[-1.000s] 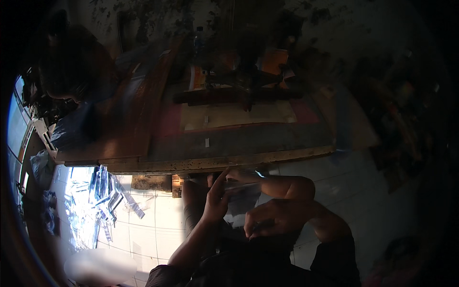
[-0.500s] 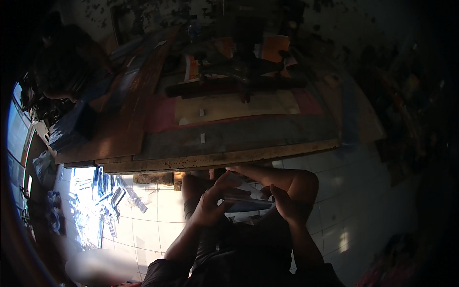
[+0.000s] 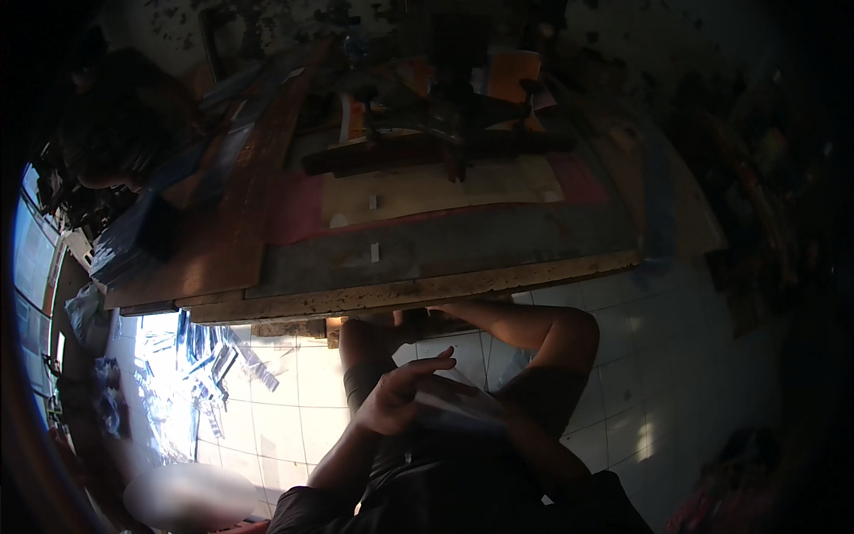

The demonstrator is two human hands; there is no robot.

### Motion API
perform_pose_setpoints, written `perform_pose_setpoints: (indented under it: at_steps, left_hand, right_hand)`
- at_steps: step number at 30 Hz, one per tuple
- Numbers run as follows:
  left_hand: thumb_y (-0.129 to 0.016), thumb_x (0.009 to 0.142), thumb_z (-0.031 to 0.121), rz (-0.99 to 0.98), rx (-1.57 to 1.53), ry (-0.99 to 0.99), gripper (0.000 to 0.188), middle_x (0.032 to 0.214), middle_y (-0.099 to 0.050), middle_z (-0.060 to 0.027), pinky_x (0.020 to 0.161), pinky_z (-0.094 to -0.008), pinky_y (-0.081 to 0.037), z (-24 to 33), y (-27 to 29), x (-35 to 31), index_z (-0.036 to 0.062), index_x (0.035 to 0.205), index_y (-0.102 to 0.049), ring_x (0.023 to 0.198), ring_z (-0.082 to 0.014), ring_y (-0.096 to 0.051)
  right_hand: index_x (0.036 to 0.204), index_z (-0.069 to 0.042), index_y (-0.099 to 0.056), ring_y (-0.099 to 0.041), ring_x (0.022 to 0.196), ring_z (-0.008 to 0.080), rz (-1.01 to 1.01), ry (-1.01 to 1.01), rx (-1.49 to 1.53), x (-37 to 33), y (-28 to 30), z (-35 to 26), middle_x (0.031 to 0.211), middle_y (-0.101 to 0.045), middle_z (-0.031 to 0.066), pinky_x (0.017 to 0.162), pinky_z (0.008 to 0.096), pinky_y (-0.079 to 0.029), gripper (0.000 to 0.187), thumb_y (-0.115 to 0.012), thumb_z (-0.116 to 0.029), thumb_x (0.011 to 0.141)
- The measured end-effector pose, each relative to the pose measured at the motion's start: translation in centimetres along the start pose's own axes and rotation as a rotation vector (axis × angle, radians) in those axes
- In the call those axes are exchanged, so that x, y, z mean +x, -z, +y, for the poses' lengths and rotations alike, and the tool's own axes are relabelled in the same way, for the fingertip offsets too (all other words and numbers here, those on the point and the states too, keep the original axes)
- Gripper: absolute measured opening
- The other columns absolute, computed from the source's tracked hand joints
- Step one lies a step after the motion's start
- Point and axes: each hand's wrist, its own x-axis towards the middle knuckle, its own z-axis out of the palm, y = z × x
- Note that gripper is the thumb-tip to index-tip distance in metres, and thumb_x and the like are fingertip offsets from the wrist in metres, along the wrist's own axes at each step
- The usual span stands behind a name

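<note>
I sit low in front of a wooden workbench (image 3: pixel 409 289), with my bent knees just below its front edge. My left hand (image 3: pixel 398 396) is over my lap, its fingers curled on the near edge of a pale, thin packet or sheet (image 3: pixel 458 399). My right hand (image 3: pixel 498 420) is dark and largely hidden under that sheet. Only its forearm shows, running in from the lower right. I cannot make out the fingers of the right hand.
On the bench lie a long dark bar with a black tool (image 3: pixel 445 147) and an orange box (image 3: pixel 516 76) behind it. Another person (image 3: pixel 116 147) leans in at the far left. Shiny metal strips (image 3: pixel 205 374) litter the sunlit tiled floor.
Both hands have dropped from just under the bench edge toward my lap with the pale sheet. The right hand has slid beneath it, and the view has tilted down.
</note>
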Motion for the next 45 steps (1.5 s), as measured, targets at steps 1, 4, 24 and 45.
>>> perform_pose_setpoints:
  at_steps: [1, 4, 24, 45]
  left_hand:
    - [-0.063, 0.087, 0.007, 0.033, 0.046, 0.01, 0.067, 0.116, -0.075, -0.0206, 0.127, -0.0481, -0.021, 0.0, 0.3, -0.3, -0.0105, 0.149, -0.042, 0.135, -0.0243, -0.057]
    - [-0.067, 0.093, 0.017, 0.061, -0.049, -0.084, 0.067, 0.118, -0.074, -0.0206, 0.118, -0.0456, -0.037, -0.3, 0.7, -0.2, -0.0105, 0.149, -0.042, 0.129, -0.0263, -0.062]
    - [-0.064, 0.092, 0.005, 0.157, 0.136, -0.026, 0.058, 0.145, -0.057, -0.0212, 0.096, -0.0447, -0.058, -0.4, 5.2, -2.5, -0.0044, 0.146, -0.046, 0.113, -0.0393, -0.071]
    - [-0.057, 0.087, -0.008, 0.106, 0.507, 0.231, 0.083, 0.15, -0.054, -0.0192, 0.11, -0.044, -0.05, -3.9, -3.1, -5.6, 0.0092, 0.163, -0.027, 0.127, -0.0339, -0.063]
  right_hand:
    - [0.135, -0.004, -0.055, -0.057, 0.121, 0.0194, -0.02, -0.015, 0.004, -0.2, 0.6, 0.1, 0.129, -0.061, 0.0096, 0.106, 0.0366, -0.042, 0.055, -0.05, -0.048, 0.103]
    - [0.13, -0.005, -0.059, -0.059, 0.118, 0.0191, -0.02, -0.016, -0.091, -1.6, 3.7, -0.8, 0.126, -0.062, 0.0093, 0.102, 0.0371, -0.045, 0.045, -0.057, -0.041, 0.102]
    - [0.081, -0.01, -0.072, -0.064, 0.091, 0.0187, 0.706, 0.395, -1.949, -21.6, -13.8, -24.2, 0.084, -0.069, -0.0003, 0.095, 0.0358, -0.046, 0.02, -0.089, -0.017, 0.073]
    - [0.105, -0.012, -0.075, -0.045, 0.139, 0.0297, 0.542, 1.218, -2.794, 6.7, -21.2, -28.6, 0.132, -0.057, 0.0101, 0.116, 0.0466, -0.041, 0.024, -0.07, -0.01, 0.082]
